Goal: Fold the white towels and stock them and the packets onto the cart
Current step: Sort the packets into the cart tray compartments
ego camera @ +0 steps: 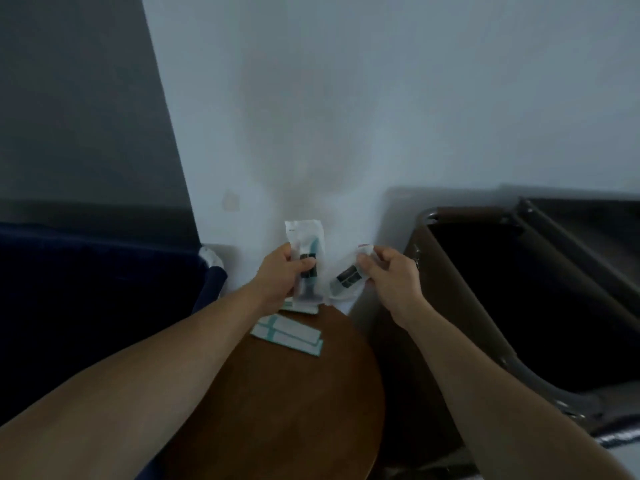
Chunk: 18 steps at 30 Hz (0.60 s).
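Hands up over the table, both busy. The left hand [277, 275] curls around an upright packet [306, 237], thumb across its front, gripping the lower half. The clear top pokes up toward twelve o'clock, with something teal and a dark label showing inside. At three o'clock of it, near but not touching, the right hand [391, 278] pinches a tilted packet [348, 275] between thumb and curled fingers at its upper end. The rest of it slants down toward seven o'clock. Both packets hang in the air above the far edge of the round brown table [294, 393]. At six o'clock from the left hand, flat packets [287, 336] lie on the tabletop, white with teal stripes and overlapping. One more peeks out just under that hand. The cart [485, 216], dark and open-topped with a rounded rim, stands at three o'clock of the table, apart from both hands. A dark blue seat [86, 289] sits at nine o'clock.
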Tool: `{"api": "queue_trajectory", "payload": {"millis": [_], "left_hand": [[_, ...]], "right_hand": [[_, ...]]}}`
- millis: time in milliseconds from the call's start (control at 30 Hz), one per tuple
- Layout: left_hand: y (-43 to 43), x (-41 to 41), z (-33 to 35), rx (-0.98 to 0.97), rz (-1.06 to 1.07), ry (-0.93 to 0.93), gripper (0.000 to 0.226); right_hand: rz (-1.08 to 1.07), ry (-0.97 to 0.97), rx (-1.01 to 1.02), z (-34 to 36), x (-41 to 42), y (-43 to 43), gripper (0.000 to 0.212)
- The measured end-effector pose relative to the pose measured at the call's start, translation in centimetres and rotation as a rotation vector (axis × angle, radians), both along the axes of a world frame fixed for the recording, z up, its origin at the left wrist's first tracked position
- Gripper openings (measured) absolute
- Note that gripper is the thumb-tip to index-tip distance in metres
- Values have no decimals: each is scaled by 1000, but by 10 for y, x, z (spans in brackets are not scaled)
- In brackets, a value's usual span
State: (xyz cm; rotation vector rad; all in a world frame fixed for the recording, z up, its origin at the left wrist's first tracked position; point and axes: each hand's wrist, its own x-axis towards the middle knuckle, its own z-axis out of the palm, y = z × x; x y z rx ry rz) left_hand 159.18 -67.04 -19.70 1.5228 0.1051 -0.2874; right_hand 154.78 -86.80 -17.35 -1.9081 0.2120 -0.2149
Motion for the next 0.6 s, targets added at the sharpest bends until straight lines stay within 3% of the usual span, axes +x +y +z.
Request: {"api": "queue_trajectory", "payload": {"millis": [133,233,333,467,600], "left_hand": [[-50,-8,32,-73,-114,-22,25],[-93,-15,56,-130,-163,-43,28],[-144,-23,84,-258,-168,-38,34],[-230,-52,120,-462,-157,-17,13],[-324,-98,138,-613,-307,58,10]], "right_hand": [[-122,-112,-54,38,-17,-43,14],[-244,-186,49,64,-35,-82,27],[-366,-256,148,89,-57,-129,16],[-527,-324,249,113,-94,-203,20],[-640,-374,283,120,-135,-276,10]]}}
